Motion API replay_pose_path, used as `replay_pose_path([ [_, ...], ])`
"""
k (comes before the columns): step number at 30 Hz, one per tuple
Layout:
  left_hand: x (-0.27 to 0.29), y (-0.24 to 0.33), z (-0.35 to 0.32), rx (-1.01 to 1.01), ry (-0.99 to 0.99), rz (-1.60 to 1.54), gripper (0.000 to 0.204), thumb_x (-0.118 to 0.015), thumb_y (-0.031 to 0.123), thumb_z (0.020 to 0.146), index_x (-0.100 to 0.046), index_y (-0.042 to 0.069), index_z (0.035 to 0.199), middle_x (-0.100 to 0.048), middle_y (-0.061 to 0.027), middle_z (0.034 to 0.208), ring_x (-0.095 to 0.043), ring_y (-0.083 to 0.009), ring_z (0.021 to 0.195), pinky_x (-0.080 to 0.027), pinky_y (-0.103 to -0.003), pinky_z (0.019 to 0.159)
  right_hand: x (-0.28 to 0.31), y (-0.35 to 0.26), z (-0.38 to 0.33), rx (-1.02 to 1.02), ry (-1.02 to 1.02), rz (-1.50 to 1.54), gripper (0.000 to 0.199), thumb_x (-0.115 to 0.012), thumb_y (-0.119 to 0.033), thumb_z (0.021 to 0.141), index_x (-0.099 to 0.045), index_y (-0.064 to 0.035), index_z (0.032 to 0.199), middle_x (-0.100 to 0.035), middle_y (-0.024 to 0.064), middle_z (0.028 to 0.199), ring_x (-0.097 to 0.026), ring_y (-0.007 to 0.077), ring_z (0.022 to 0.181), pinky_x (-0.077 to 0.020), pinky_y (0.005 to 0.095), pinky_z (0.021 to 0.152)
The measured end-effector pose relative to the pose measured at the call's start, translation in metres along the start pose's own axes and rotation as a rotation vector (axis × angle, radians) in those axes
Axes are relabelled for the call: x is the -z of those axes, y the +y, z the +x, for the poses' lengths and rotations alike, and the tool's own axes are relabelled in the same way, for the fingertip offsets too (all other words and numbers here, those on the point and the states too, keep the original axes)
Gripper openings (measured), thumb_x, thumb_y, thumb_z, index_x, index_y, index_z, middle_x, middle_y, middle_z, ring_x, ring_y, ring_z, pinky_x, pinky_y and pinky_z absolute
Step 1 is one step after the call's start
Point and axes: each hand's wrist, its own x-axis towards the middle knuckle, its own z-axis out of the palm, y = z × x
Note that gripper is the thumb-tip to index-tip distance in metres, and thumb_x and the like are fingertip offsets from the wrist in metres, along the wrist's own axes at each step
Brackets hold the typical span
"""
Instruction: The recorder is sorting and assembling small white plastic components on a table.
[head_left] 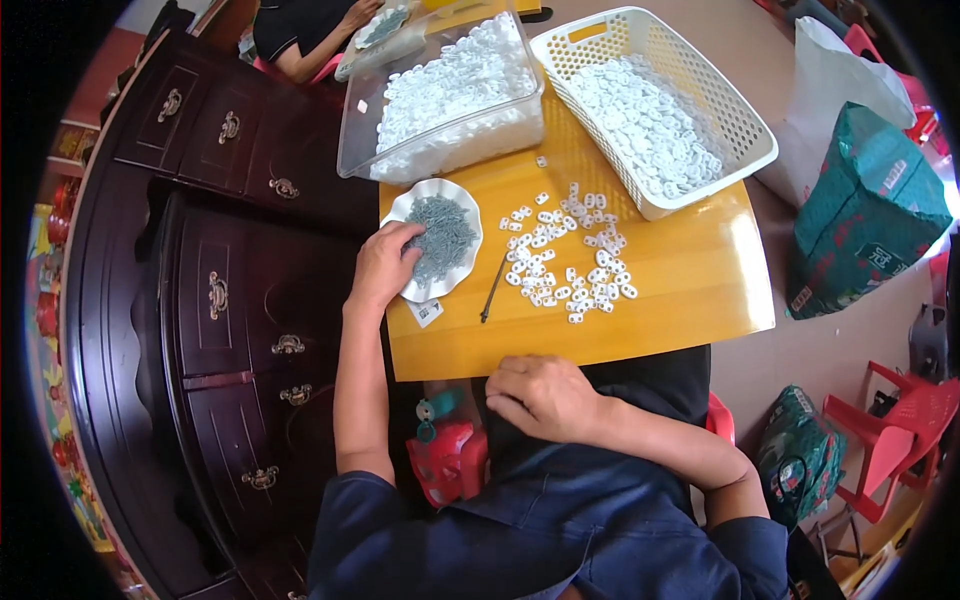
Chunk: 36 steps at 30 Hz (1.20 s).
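Observation:
My left hand [383, 265] reaches into a white scalloped dish [420, 202] holding a heap of small grey metal pieces [444, 238], fingers curled in among them. My right hand [542, 395] rests loosely closed on my lap below the front edge of the yellow wooden table [690, 290], holding nothing that I can see. Several small white plastic pieces [565, 260] lie scattered in the middle of the table. A thin dark rod-like tool [494, 287] lies between the dish and those pieces.
A clear plastic bin [440, 100] and a white perforated basket [650, 100] at the table's far side both hold many white pieces. A dark wooden dresser [215, 250] stands at left. Another person's arm [325, 40] is at the top. Green bags [865, 215] and red chairs [900, 420] stand at right.

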Motion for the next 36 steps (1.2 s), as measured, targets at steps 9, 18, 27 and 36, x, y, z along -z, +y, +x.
replay_pose_path([
  [9,0.004,0.015,0.002,-0.011,0.001,-0.059,0.032,-0.077,0.005,0.079,-0.072,0.005,0.111,-0.071,-0.0107,0.109,-0.07,-0.0287,0.088,-0.056,-0.037,0.08,-0.015,0.043,0.0,-0.027,0.042,0.004,0.013,-0.065,-0.019,0.092,-0.065,-0.0056,0.093,-0.066,0.0138,0.089,-0.066,0.0364,0.086,-0.0535,0.0466,0.074],
  [18,-0.004,0.0,0.003,-0.06,0.067,-0.057,0.028,-0.076,0.001,0.079,-0.074,0.004,0.107,-0.072,-0.0126,0.104,-0.07,-0.032,0.092,-0.056,-0.039,0.082,-0.019,0.05,0.001,-0.016,0.071,0.023,0.013,-0.065,-0.019,0.092,-0.065,-0.0063,0.091,-0.066,0.0126,0.087,-0.067,0.0352,0.085,-0.0535,0.0454,0.072],
  [27,-0.004,0.002,0.002,-0.088,0.164,-0.116,0.018,-0.074,0.001,0.081,-0.077,0.003,0.099,-0.074,-0.0137,0.096,-0.072,-0.0307,0.088,-0.057,-0.036,0.078,-0.017,0.052,0.0,-0.012,0.068,0.029,0.013,-0.064,-0.019,0.093,-0.065,-0.0061,0.092,-0.066,0.013,0.088,-0.066,0.0358,0.086,-0.0532,0.0456,0.072],
  [36,-0.001,0.011,0.004,-0.112,0.176,-0.066,0.017,-0.072,0.002,0.083,-0.077,0.002,0.1,-0.075,-0.0146,0.093,-0.073,-0.0303,0.084,-0.058,-0.035,0.076,-0.016,0.054,-0.001,0.002,0.075,0.057,0.013,-0.064,-0.018,0.093,-0.065,-0.0054,0.093,-0.066,0.0135,0.089,-0.066,0.0359,0.087,-0.0533,0.0455,0.073],
])
